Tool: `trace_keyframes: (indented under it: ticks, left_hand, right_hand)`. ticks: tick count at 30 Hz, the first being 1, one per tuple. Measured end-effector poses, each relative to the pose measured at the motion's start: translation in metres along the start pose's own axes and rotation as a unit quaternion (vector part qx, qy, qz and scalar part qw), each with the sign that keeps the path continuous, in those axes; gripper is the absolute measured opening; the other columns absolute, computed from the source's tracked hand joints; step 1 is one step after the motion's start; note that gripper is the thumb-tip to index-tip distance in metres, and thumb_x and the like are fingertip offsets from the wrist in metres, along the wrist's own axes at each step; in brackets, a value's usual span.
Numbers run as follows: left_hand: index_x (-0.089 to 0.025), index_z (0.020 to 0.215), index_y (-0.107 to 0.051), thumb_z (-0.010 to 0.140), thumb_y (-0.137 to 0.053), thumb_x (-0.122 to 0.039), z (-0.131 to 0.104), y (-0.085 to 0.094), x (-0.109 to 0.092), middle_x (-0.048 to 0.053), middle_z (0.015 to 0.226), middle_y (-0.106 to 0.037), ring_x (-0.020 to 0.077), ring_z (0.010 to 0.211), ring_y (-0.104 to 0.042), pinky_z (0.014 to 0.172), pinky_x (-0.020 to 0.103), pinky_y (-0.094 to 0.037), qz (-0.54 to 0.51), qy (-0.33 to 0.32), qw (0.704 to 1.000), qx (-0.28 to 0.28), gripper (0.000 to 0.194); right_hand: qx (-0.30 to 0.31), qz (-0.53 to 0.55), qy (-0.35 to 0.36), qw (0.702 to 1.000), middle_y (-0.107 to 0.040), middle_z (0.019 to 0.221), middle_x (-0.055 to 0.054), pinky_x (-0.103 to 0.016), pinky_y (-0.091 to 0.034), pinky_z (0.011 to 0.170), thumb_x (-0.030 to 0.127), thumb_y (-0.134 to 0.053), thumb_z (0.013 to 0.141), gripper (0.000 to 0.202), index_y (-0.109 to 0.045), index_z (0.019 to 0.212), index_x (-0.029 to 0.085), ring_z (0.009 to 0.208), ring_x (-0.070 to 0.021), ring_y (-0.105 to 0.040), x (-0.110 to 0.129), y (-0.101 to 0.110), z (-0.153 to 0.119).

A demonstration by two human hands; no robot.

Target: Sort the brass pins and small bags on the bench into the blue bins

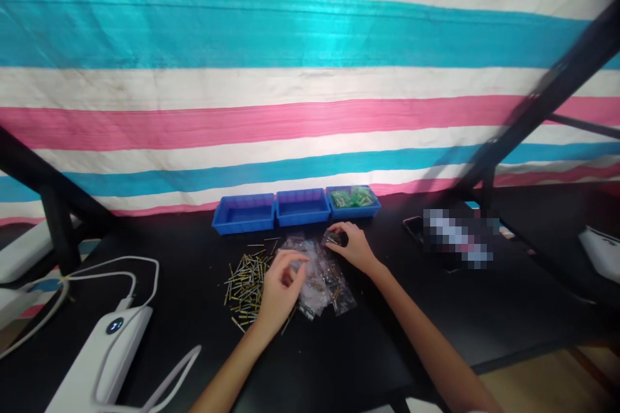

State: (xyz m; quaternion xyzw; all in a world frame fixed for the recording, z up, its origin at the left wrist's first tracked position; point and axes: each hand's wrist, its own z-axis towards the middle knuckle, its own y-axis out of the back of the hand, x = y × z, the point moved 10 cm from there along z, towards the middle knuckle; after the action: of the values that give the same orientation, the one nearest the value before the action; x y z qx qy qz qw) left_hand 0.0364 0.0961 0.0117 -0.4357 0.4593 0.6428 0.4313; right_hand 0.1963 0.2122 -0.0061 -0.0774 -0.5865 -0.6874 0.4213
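Observation:
My left hand (283,284) is between a loose pile of small yellow and silver pins (246,284) and a heap of clear plastic bags (314,281). Its fingers are curled with a gap between thumb and forefinger, and nothing shows in that gap. At the upper right of the heap, my right hand (352,245) pinches a small clear bag (332,238) that has dark contents. Some bags in the heap hold small metal pieces. Behind the hands stand three blue trays; the right one (356,211) holds green-tinted bags of parts.
The left blue tray (245,228) and middle tray (304,218) show bare insides. A white power bank (104,358) with looping cables lies at the left. A phone (414,230) rests at the right beside a blurred patch. Black frame bars (542,100) slant at both sides.

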Motion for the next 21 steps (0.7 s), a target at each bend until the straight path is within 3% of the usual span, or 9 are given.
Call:
trace_keyframes:
  ticks: [4, 8, 14, 17, 21]
  left_hand:
    - [-0.018, 0.09, -0.06, 0.082, -0.05, -0.032, 0.0, 0.002, 0.002, 0.004, 0.097, -0.05, 0.0029, 0.046, -0.046, 0.044, 0.02, -0.038, -0.017, 0.009, 1.0, 0.004, 0.019]
    - [-0.019, 0.097, -0.058, 0.08, -0.053, -0.033, 0.002, 0.001, 0.001, 0.002, 0.092, -0.052, 0.003, 0.046, -0.045, 0.044, 0.019, -0.037, -0.009, 0.021, 1.0, 0.003, 0.022]
    - [-0.021, 0.105, -0.052, 0.077, -0.058, -0.035, 0.002, -0.003, 0.012, -0.002, 0.084, -0.052, 0.0028, 0.044, -0.044, 0.043, 0.018, -0.035, -0.036, 0.06, 0.998, 0.002, 0.032]
    - [-0.018, 0.091, -0.056, 0.077, -0.058, -0.035, 0.001, -0.005, 0.018, -0.004, 0.072, -0.05, 0.003, 0.041, -0.041, 0.041, 0.018, -0.032, -0.037, 0.072, 0.997, 0.015, 0.023]
    - [-0.017, 0.08, -0.061, 0.075, -0.06, -0.031, 0.004, 0.003, 0.011, 0.001, 0.092, -0.05, 0.0007, 0.044, -0.041, 0.044, 0.019, -0.036, -0.029, 0.02, 0.999, -0.01, 0.015]
  right_hand:
    - [-0.024, 0.093, -0.034, 0.995, -0.057, 0.088, -0.003, -0.029, -0.045, 0.066, 0.031, -0.069, 0.063, 0.047, -0.056, 0.107, 0.022, 0.067, -0.0138, -0.054, -0.01, 0.002, -0.001]
    - [-0.012, 0.21, -0.058, 0.976, -0.059, 0.076, 0.0, -0.024, -0.043, 0.057, 0.028, -0.067, 0.065, 0.041, -0.057, 0.104, 0.02, 0.057, -0.0095, -0.05, 0.001, -0.004, -0.004]
    - [0.13, 0.451, -0.154, 0.869, -0.058, 0.06, 0.003, -0.017, -0.031, 0.04, 0.037, -0.069, 0.067, 0.033, -0.061, 0.093, 0.018, 0.043, -0.0047, -0.044, 0.033, -0.041, -0.024]
    - [0.193, 0.463, -0.139, 0.854, -0.062, 0.065, 0.001, -0.017, -0.031, 0.039, 0.034, -0.072, 0.064, 0.031, -0.063, 0.09, 0.018, 0.044, -0.0058, -0.049, 0.053, -0.051, -0.035]
    - [0.188, 0.469, -0.087, 0.858, -0.065, 0.078, -0.003, -0.019, -0.04, 0.045, 0.03, -0.068, 0.069, 0.019, -0.069, 0.085, 0.02, 0.061, -0.0106, -0.057, 0.067, -0.043, -0.036]
